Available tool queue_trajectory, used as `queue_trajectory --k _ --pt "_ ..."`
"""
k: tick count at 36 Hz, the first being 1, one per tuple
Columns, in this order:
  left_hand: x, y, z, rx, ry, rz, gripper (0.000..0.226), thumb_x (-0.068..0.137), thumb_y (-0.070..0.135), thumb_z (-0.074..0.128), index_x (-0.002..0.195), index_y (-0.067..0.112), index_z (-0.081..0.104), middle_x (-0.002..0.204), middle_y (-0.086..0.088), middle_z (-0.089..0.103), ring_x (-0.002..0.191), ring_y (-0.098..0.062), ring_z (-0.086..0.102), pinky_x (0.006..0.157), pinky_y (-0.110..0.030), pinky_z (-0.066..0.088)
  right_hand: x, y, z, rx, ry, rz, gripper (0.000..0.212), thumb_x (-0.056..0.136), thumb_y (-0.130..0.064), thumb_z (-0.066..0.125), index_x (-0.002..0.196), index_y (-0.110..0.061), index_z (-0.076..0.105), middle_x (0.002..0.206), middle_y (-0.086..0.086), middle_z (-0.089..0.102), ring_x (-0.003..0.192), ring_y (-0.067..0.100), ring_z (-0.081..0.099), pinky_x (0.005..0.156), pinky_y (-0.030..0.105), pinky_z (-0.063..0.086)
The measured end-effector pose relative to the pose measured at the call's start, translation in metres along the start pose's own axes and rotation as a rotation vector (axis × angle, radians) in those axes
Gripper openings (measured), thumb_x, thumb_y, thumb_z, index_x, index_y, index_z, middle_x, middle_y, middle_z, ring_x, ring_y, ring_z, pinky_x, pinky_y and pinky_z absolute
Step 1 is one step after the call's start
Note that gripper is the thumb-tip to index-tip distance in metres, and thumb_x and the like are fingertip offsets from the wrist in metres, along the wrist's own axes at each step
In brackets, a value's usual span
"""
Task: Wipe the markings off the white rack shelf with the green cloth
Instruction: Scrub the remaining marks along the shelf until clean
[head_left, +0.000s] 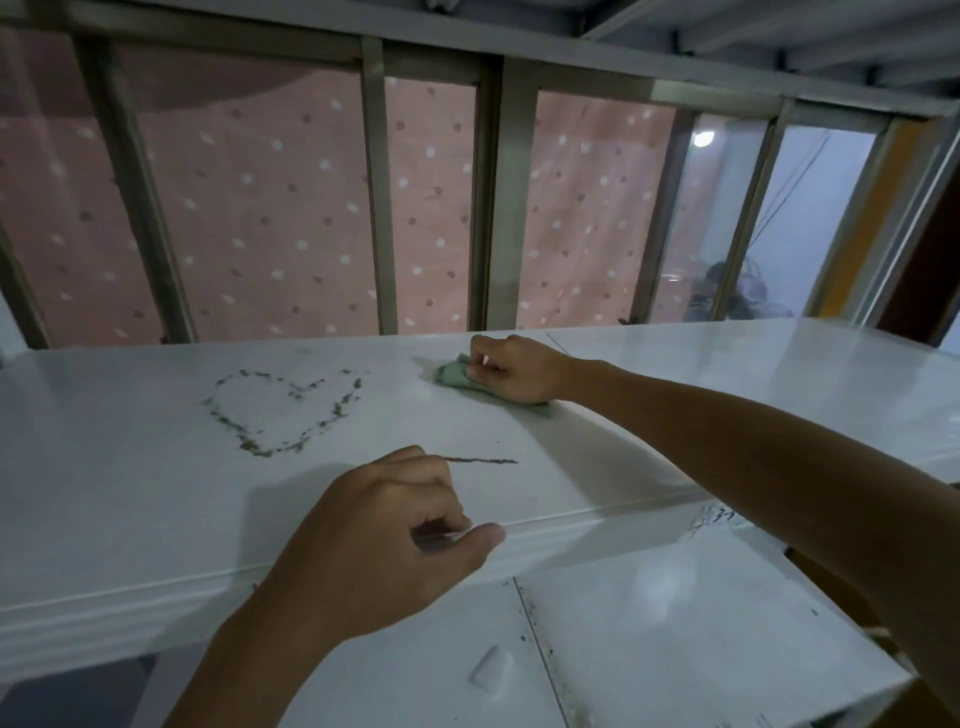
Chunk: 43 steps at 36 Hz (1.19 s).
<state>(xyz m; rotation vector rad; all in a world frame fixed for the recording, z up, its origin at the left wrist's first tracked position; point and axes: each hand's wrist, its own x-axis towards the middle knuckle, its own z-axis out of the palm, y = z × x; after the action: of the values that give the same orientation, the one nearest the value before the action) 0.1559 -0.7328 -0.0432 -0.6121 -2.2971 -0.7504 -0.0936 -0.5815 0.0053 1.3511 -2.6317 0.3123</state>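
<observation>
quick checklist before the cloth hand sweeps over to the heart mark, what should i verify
1. Green cloth under the right hand: ok, pressed flat on the white shelf.
2. Path from cloth to heart marking: ok, nothing in between.
3. Heart marking present: not ok, unwiped.
4. Line marking: not ok, unwiped, partly behind the left hand.
5. Left hand bracing the shelf's front edge: ok.
6. Cloth damp: cannot tell.
</observation>
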Motion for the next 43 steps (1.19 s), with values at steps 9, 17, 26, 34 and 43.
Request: queue_trajectory --k 9,17,26,34,43 --pt "0.000 0.001 0.001 0.029 0.009 0.011 0.042 0.090 0.052 0.069 0.061 0.022 0.066 0.068 0.013 0.060 0.069 -0.006 0.058 0.056 -0.034 0.049 0.007 0.075 0.001 -0.146 0.100 0.551 0.036 0.101 -0.041 0.037 0.113 -0.010 0.050 0.101 0.014 0.062 0.085 0.029 0.059 0.074 0.039 0.051" --pt "0.000 0.003 0.002 0.055 0.025 0.002 0.041 0.090 0.049 0.070 0.060 0.022 0.065 0.065 0.015 0.056 0.065 -0.006 0.054 0.055 -0.030 0.047 0.027 0.082 0.001 -0.157 0.087 0.580 0.035 0.099 -0.037 0.039 0.118 -0.009 0.048 0.107 0.016 0.062 0.091 0.032 0.059 0.078 0.044 0.054" --pt "0.000 0.007 0.003 0.140 0.071 -0.039 0.046 0.090 0.051 0.068 0.056 0.023 0.057 0.062 0.014 0.055 0.062 -0.009 0.052 0.057 -0.028 0.046 0.031 0.084 -0.005 -0.199 -0.009 0.303 0.020 0.102 -0.037 0.037 0.104 -0.017 0.040 0.086 0.011 0.059 0.077 0.029 0.057 0.073 0.041 0.050" --pt "-0.010 0.012 0.013 0.269 0.193 0.068 0.042 0.094 0.037 0.070 0.059 0.015 0.065 0.068 0.008 0.064 0.064 -0.013 0.059 0.061 -0.032 0.050 0.007 0.055 -0.003 -0.208 -0.016 0.151 0.019 0.102 -0.030 0.035 0.104 -0.014 0.044 0.084 0.010 0.055 0.075 0.031 0.051 0.067 0.036 0.036" --pt "-0.039 0.013 0.001 0.458 0.267 0.115 0.019 0.089 0.024 0.076 0.078 0.009 0.078 0.081 -0.001 0.070 0.074 -0.020 0.063 0.064 -0.033 0.053 -0.047 -0.007 -0.001 -0.240 0.030 0.249 0.010 0.099 -0.022 0.037 0.096 -0.012 0.036 0.074 0.005 0.045 0.073 0.030 0.046 0.065 0.037 0.034"
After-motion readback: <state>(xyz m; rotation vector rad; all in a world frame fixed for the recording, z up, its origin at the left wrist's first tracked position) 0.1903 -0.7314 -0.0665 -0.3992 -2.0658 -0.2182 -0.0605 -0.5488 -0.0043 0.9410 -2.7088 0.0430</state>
